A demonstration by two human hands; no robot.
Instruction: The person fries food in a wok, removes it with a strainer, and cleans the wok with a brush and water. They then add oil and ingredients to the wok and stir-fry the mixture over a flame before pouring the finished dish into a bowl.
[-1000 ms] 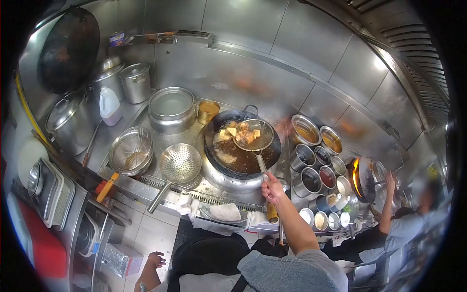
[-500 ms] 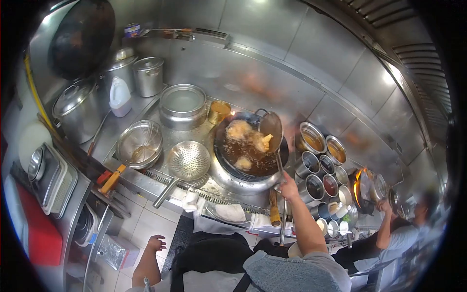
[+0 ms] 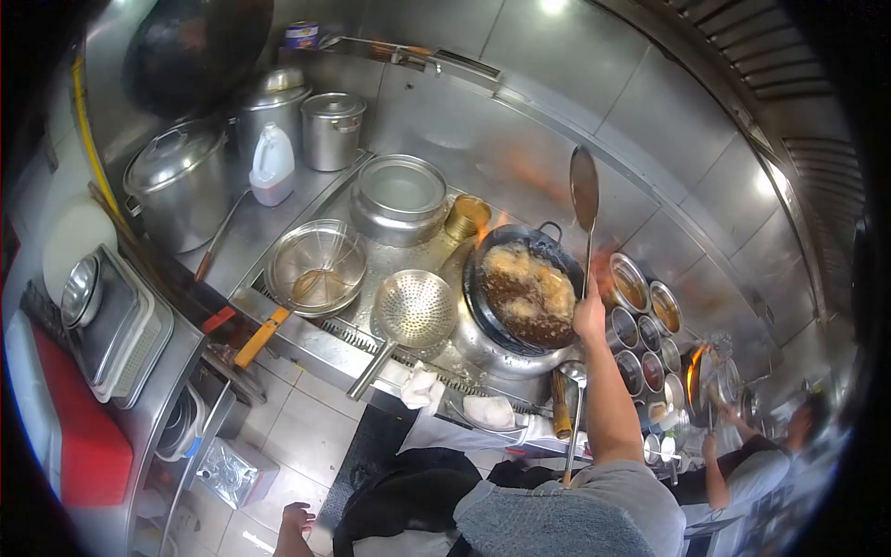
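My right hand (image 3: 587, 318) grips the handle of a long-handled round skimmer (image 3: 584, 188), raised upright at the right edge of a wok. In the black wok (image 3: 473, 302), several golden, battered pieces of food (image 3: 534, 278) bubble in dark oil. My left hand (image 3: 297, 515) hangs low by my side over the floor tiles, fingers loosely apart, with nothing in it. A perforated strainer (image 3: 415, 309) lies left of the wok. Beside it sits a wire-mesh strainer (image 3: 320, 265) with an orange-wooden handle.
A wide metal pot (image 3: 401, 200) and a gold tin (image 3: 467, 216) stand behind the strainers. Several seasoning containers (image 3: 629, 281) are right of the wok. A co-worker (image 3: 742, 464) works near a flaming wok at far right. White cloths (image 3: 487, 411) lie along the front edge.
My right hand has lifted the skimmer out of the wok, up and to the right. The food pieces it was touching now float in the oil. The view has shifted left.
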